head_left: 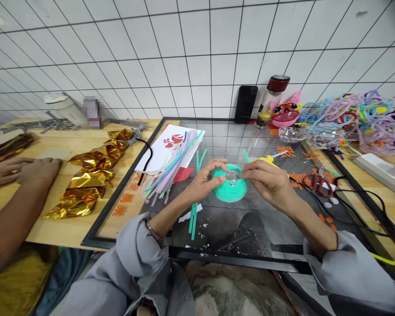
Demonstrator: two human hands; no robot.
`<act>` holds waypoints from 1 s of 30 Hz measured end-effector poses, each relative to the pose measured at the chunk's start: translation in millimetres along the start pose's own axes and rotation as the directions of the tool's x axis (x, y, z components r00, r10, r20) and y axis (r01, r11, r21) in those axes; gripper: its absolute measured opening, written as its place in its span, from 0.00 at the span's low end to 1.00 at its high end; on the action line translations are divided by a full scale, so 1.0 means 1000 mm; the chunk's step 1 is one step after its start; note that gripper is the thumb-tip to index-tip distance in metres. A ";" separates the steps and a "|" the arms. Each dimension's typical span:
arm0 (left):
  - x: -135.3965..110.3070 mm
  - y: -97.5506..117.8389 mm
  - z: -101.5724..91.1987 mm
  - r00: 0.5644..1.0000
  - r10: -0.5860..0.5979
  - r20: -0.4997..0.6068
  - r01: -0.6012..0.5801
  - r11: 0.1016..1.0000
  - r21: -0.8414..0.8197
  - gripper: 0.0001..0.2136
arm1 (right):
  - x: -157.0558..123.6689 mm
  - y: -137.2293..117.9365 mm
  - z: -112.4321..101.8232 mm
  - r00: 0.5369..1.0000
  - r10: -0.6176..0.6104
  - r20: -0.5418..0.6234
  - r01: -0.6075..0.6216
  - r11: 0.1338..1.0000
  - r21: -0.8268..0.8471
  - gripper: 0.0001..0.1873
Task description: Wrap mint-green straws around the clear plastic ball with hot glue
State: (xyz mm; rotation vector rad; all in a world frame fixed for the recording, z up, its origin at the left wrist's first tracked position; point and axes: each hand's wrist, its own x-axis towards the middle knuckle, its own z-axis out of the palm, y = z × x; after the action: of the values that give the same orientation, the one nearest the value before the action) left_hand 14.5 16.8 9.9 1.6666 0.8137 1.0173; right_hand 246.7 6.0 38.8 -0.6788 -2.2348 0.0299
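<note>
A teal dome (230, 189), wound from coiled teal tubing around a clear plastic shell, sits between both hands over the dark glass work surface (223, 224). My left hand (204, 180) curls round the dome's left side, fingers pressed on its top. My right hand (269, 180) pinches at the top right of the dome, fingers closed on the tubing. Loose teal straws (194, 210) lie just below my left hand. A yellow glue gun (272, 159) lies behind my right hand.
A bundle of pastel tubes (171, 171) rests on white paper at left. Red scissors (317, 183) and black cables lie at right. Another person's hands (22, 171) rest on the wooden table beside gold foil (92, 175). A phone (245, 104), a jar and coloured tubing stand behind.
</note>
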 end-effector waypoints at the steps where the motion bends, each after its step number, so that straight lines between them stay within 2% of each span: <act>1: 0.000 0.000 0.000 1.000 0.001 0.001 -0.001 1.000 -0.003 0.08 | 0.000 0.000 0.000 1.000 0.014 -0.004 -0.014 0.999 0.029 0.14; 6: 0.000 -0.001 0.000 1.000 0.023 0.007 -0.024 0.999 0.029 0.08 | -0.002 -0.006 0.001 0.996 0.089 0.023 -0.090 0.992 0.092 0.09; 13: -0.002 -0.006 0.001 0.996 0.091 -0.019 -0.090 0.995 0.041 0.10 | -0.007 -0.018 0.002 0.996 0.058 -0.072 -0.067 0.989 -0.133 0.04; 21: -0.005 -0.003 0.001 0.994 0.109 0.013 -0.110 0.988 0.107 0.16 | -0.008 -0.023 0.009 0.981 0.171 -0.096 -0.166 0.984 0.059 0.05; 26: -0.005 -0.005 0.004 0.986 0.165 0.036 -0.169 0.964 0.205 0.28 | -0.008 -0.021 0.008 0.990 0.125 -0.073 -0.123 0.992 0.024 0.03; 30: -0.005 -0.005 0.007 0.981 0.191 0.041 -0.195 0.950 0.243 0.26 | -0.009 -0.018 0.009 0.994 0.078 -0.079 -0.080 0.997 -0.016 0.06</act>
State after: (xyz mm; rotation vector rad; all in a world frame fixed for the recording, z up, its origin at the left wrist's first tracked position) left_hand 18.2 11.5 2.4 1.9960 0.8021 1.0670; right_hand 237.1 -12.0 30.0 -0.7655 -2.1347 0.0205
